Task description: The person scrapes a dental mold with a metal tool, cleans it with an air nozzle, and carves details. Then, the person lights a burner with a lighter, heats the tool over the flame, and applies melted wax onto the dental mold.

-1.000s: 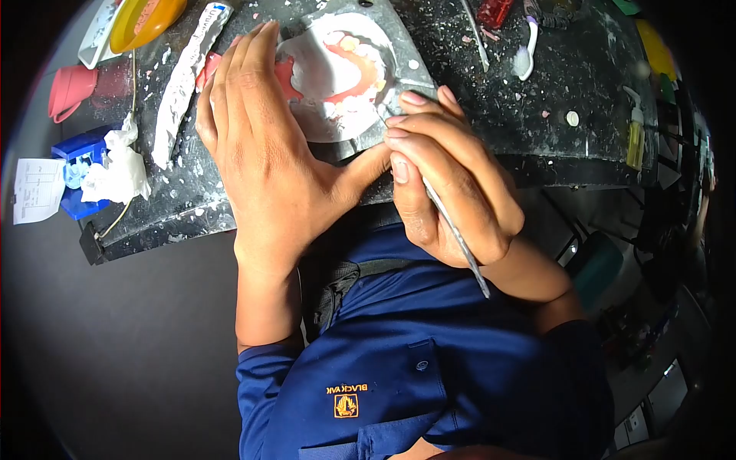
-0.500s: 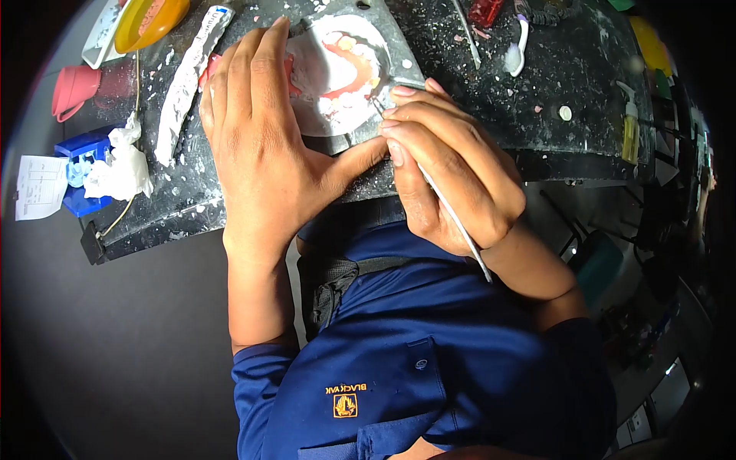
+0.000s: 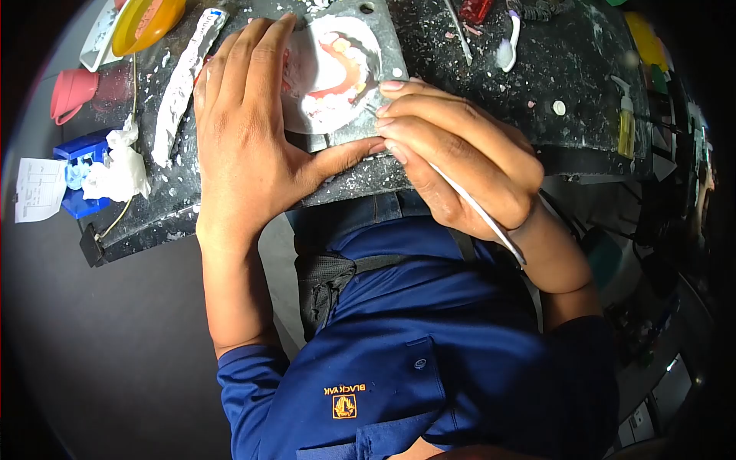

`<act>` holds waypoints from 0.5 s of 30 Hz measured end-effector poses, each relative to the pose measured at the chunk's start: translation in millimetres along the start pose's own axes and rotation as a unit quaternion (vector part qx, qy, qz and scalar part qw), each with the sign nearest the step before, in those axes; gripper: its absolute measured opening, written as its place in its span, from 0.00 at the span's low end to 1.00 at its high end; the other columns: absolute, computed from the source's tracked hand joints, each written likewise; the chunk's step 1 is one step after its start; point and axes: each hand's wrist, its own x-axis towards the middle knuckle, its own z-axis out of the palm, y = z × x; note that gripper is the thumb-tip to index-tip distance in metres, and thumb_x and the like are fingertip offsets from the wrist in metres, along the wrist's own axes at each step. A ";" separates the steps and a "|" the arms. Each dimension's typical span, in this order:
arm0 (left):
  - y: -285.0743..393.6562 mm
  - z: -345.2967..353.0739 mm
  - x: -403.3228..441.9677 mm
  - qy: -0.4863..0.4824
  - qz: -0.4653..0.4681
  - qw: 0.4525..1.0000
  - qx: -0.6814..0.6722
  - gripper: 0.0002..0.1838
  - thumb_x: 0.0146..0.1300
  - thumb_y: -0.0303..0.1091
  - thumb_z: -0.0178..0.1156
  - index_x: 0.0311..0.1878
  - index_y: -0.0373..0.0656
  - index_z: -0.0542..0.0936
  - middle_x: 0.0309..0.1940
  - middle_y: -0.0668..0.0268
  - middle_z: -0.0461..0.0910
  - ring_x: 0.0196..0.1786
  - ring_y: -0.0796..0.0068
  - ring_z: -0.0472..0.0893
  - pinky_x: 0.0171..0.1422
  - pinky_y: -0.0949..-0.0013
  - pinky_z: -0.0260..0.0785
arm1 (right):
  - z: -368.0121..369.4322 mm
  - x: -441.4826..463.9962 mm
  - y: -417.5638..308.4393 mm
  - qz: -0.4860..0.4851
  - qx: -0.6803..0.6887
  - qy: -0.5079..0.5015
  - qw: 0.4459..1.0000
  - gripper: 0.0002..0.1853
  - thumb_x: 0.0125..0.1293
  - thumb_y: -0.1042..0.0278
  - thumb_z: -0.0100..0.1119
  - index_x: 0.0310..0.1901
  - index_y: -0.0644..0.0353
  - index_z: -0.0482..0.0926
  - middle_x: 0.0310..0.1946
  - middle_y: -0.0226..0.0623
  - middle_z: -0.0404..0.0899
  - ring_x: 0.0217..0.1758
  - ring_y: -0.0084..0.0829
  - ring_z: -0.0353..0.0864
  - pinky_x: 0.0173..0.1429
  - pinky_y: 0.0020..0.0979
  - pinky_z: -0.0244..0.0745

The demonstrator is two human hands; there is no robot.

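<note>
A grey metal dental flask (image 3: 392, 42) filled with white plaster (image 3: 318, 126) rests on the bench. Set in the plaster is a pink denture (image 3: 355, 70) with pale teeth. My left hand (image 3: 249, 115) grips the flask, its fingers along the left side and the thumb across the near edge. Between the fingertips of my right hand (image 3: 468, 157) is a thin metal carving tool (image 3: 491, 218). Its handle slants back past the palm, and its tip lies by the plaster's right rim, apart from the teeth. The flask's left side is hidden under my left hand.
A crumpled white tube (image 3: 182, 96), an orange bowl (image 3: 146, 27) and a pink cup (image 3: 73, 96) stand left. Blue container (image 3: 88, 146) with white tissue sits at the edge. Toothbrush (image 3: 511, 46), metal tool (image 3: 460, 34) and pump bottle (image 3: 627, 126) lie right.
My right hand has drawn a little to the right, and the tool's tip has left the denture's edge for the plaster rim. My left hand and the flask have shifted slightly left.
</note>
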 end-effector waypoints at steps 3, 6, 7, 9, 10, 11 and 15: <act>-0.7 0.4 0.1 -0.002 0.000 1.000 0.000 0.59 0.39 0.63 0.80 0.75 0.44 0.70 0.70 0.50 0.73 0.73 0.46 0.70 0.77 0.47 0.60 | 3.4 -0.1 -3.0 0.000 0.011 0.001 1.000 0.10 0.56 0.83 0.70 0.40 0.74 0.84 0.38 0.48 0.85 0.42 0.43 0.89 0.54 0.43 0.89; -1.0 1.2 -0.2 0.000 0.001 1.000 0.002 0.59 0.39 0.64 0.80 0.75 0.44 0.70 0.70 0.51 0.73 0.73 0.46 0.70 0.77 0.47 0.60 | 7.0 -2.5 -4.3 0.004 -0.006 0.012 1.000 0.09 0.57 0.82 0.70 0.40 0.73 0.84 0.38 0.47 0.85 0.42 0.42 0.89 0.55 0.44 0.89; -0.9 1.5 -0.3 0.003 0.003 1.000 0.005 0.59 0.39 0.64 0.79 0.75 0.44 0.70 0.69 0.51 0.73 0.73 0.46 0.70 0.77 0.47 0.60 | 8.1 -3.0 -3.8 0.003 -0.006 0.019 1.000 0.09 0.57 0.82 0.71 0.40 0.73 0.84 0.38 0.47 0.85 0.42 0.42 0.89 0.56 0.43 0.89; 0.2 1.8 0.0 0.003 0.000 1.000 0.001 0.59 0.39 0.64 0.80 0.74 0.44 0.70 0.69 0.51 0.73 0.73 0.46 0.70 0.77 0.47 0.60 | 8.4 -3.6 -3.5 0.001 -0.007 0.027 1.000 0.09 0.57 0.82 0.71 0.40 0.73 0.84 0.38 0.47 0.85 0.42 0.42 0.89 0.56 0.43 0.88; 0.5 1.7 0.1 0.003 -0.004 1.000 -0.002 0.59 0.39 0.64 0.80 0.74 0.44 0.71 0.69 0.51 0.73 0.73 0.46 0.70 0.77 0.47 0.60 | 8.1 -3.9 -3.7 0.005 -0.006 0.027 1.000 0.09 0.57 0.82 0.71 0.40 0.73 0.84 0.38 0.47 0.85 0.42 0.42 0.89 0.56 0.43 0.88; -0.1 1.5 0.2 0.003 -0.004 1.000 -0.003 0.59 0.39 0.64 0.80 0.74 0.44 0.71 0.69 0.51 0.73 0.73 0.46 0.70 0.77 0.47 0.60 | 8.1 -4.1 -3.8 0.010 -0.006 0.026 1.000 0.10 0.57 0.82 0.71 0.41 0.73 0.84 0.38 0.47 0.85 0.42 0.42 0.89 0.56 0.43 0.88; -0.6 2.3 -0.1 0.007 0.001 1.000 -0.010 0.59 0.38 0.63 0.81 0.74 0.45 0.71 0.69 0.51 0.73 0.73 0.46 0.71 0.77 0.48 0.60 | 10.9 -4.8 -4.2 0.011 -0.004 0.030 0.999 0.10 0.57 0.82 0.71 0.41 0.73 0.84 0.38 0.47 0.85 0.42 0.42 0.89 0.56 0.43 0.88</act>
